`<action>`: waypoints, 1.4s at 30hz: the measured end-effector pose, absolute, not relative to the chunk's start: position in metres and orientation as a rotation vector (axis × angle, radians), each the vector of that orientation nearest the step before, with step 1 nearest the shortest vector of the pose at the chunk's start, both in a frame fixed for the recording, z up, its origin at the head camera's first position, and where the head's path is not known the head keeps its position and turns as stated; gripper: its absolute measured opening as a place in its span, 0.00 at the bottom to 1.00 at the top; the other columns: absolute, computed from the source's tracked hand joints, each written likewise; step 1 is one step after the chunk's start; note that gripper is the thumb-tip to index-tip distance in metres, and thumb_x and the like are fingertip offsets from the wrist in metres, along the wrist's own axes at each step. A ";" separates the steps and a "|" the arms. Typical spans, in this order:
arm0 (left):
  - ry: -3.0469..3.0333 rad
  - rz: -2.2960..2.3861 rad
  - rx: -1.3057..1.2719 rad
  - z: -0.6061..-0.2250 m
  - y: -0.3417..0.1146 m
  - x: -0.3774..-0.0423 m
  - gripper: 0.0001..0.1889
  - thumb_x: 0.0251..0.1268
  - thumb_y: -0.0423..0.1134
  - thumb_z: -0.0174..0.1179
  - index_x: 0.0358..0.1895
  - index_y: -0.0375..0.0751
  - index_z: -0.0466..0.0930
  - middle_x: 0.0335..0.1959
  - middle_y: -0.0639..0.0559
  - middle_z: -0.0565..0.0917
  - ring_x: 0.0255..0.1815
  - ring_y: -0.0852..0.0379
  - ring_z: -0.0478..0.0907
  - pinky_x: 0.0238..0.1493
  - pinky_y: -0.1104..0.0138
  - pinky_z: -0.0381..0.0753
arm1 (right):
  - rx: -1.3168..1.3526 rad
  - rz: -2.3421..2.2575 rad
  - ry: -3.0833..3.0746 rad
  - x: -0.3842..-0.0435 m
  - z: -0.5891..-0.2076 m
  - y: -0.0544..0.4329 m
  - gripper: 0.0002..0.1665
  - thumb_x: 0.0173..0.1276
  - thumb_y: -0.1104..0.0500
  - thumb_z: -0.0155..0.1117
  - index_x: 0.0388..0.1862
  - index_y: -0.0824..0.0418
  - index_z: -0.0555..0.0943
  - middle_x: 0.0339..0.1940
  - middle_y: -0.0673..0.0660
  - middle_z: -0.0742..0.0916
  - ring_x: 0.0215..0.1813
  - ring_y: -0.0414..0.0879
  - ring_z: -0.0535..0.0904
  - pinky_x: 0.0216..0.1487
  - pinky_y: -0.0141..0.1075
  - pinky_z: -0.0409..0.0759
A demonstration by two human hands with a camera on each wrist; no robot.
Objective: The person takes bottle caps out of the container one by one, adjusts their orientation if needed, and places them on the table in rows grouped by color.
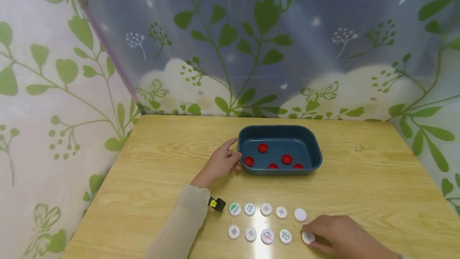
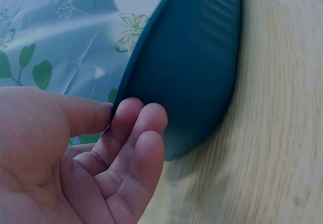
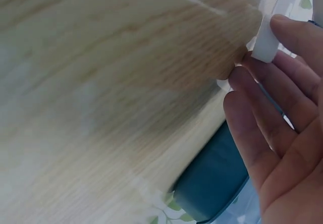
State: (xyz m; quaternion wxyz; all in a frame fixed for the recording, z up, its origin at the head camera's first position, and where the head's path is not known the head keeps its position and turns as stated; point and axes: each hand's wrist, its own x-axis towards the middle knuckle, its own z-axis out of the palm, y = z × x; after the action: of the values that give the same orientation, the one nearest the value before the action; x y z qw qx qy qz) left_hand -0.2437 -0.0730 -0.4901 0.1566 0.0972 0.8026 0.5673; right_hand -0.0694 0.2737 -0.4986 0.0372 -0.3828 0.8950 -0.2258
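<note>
A dark blue rectangular basin stands on the wooden table with several red bottle caps on its floor. My left hand pinches the basin's left rim; in the left wrist view the thumb lies at the rim and the curled fingers rest against the outer wall. Nearer to me, several white bottle caps lie in two rows, some with printed tops. At the right end of the front row, my right hand holds a white bottle cap between thumb and fingers.
A wood-grain table spreads under everything. Behind it and along the sides hangs a cloth printed with green leaves and butterflies. A black strap with a yellow patch is on my left wrist.
</note>
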 end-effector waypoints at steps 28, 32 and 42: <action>2.318 1.651 0.351 -0.490 -0.073 -0.242 0.31 0.80 0.36 0.57 0.81 0.40 0.60 0.32 0.43 0.86 0.29 0.56 0.81 0.37 0.64 0.82 | -1.137 -0.514 2.707 -0.075 -0.496 0.260 0.07 0.74 0.50 0.69 0.47 0.47 0.86 0.39 0.37 0.85 0.36 0.25 0.74 0.33 0.29 0.79; 2.352 1.626 0.342 -0.488 -0.073 -0.242 0.31 0.80 0.36 0.57 0.81 0.42 0.61 0.31 0.45 0.86 0.28 0.57 0.80 0.38 0.65 0.82 | -1.241 -0.529 2.755 -0.074 -0.497 0.261 0.07 0.71 0.53 0.72 0.46 0.47 0.85 0.38 0.37 0.85 0.35 0.25 0.73 0.30 0.26 0.76; 2.353 1.626 0.361 -0.494 -0.071 -0.242 0.30 0.80 0.36 0.57 0.80 0.41 0.61 0.33 0.40 0.86 0.29 0.54 0.81 0.38 0.64 0.82 | -1.254 -0.532 2.765 -0.073 -0.502 0.262 0.08 0.71 0.53 0.72 0.47 0.46 0.84 0.38 0.37 0.84 0.35 0.25 0.71 0.31 0.26 0.76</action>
State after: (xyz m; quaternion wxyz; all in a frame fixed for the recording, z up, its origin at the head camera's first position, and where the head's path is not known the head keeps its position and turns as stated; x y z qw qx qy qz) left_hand -0.2425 -0.0706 -0.4942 0.1293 0.1241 0.8094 0.5593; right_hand -0.0729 0.2618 -0.5019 0.0298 -0.4067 0.8966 -0.1725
